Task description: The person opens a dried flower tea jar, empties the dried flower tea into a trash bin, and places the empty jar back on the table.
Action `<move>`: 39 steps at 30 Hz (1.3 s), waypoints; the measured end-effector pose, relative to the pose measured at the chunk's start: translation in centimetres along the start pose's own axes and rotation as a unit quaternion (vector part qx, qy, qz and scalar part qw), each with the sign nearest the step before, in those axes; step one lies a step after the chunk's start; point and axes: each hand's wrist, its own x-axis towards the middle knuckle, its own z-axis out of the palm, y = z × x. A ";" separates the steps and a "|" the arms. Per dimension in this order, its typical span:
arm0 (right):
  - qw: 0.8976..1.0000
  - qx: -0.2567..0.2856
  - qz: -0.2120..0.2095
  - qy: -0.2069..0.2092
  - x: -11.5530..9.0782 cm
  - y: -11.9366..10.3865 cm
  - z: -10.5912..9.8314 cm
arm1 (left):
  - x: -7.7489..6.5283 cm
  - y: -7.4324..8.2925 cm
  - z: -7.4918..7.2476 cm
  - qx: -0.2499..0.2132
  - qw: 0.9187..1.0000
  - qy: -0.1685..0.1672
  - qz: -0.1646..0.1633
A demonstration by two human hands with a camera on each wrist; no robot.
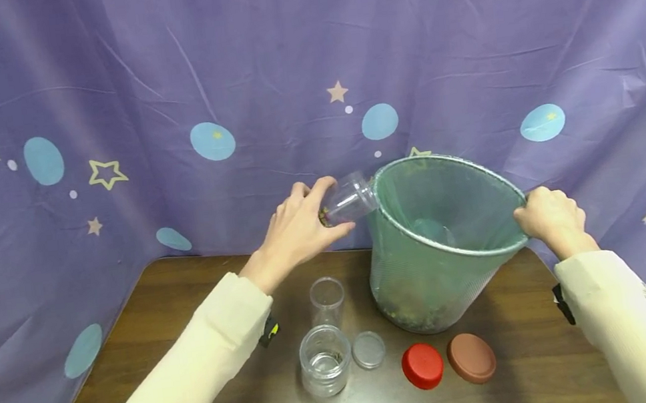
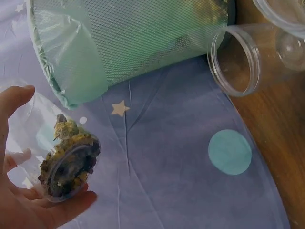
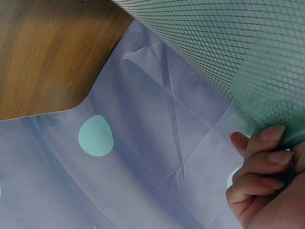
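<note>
My left hand [image 1: 301,224] grips a clear plastic jar [image 1: 353,199] near its base, tipped on its side with its mouth at the left rim of the mesh trash bin [image 1: 406,265]. Dried, yellow-brown and dark clumps [image 2: 71,162] lie at the jar's bottom end, seen in the left wrist view. The bin is lined with a translucent green bag [image 1: 449,196] folded over its rim, and it leans a little on the table. On the bin's right side my right hand [image 1: 551,217] holds the rim and bag, fingers curled around it in the right wrist view.
Two open clear jars stand on the wooden table [image 1: 232,401], one nearer [image 1: 327,369] and one behind [image 1: 327,298]. A grey lid [image 1: 369,350], a red lid [image 1: 423,365] and a brownish-red lid [image 1: 471,358] lie in front of the bin. A purple patterned curtain [image 1: 258,68] hangs behind.
</note>
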 end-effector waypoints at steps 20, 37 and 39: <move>1.000 -0.015 -0.001 -0.003 0.2 -0.1 -0.3 | 2.4 2.5 -0.8 0.100 0.992 0.000 0.073; 1.000 -0.019 -0.005 -0.006 0.3 -0.1 -0.3 | 3.3 2.7 -0.6 0.168 0.973 -0.007 0.155; 1.000 -0.019 -0.004 -0.005 0.3 0.0 -0.4 | 3.3 2.7 -0.7 0.173 0.970 -0.003 0.172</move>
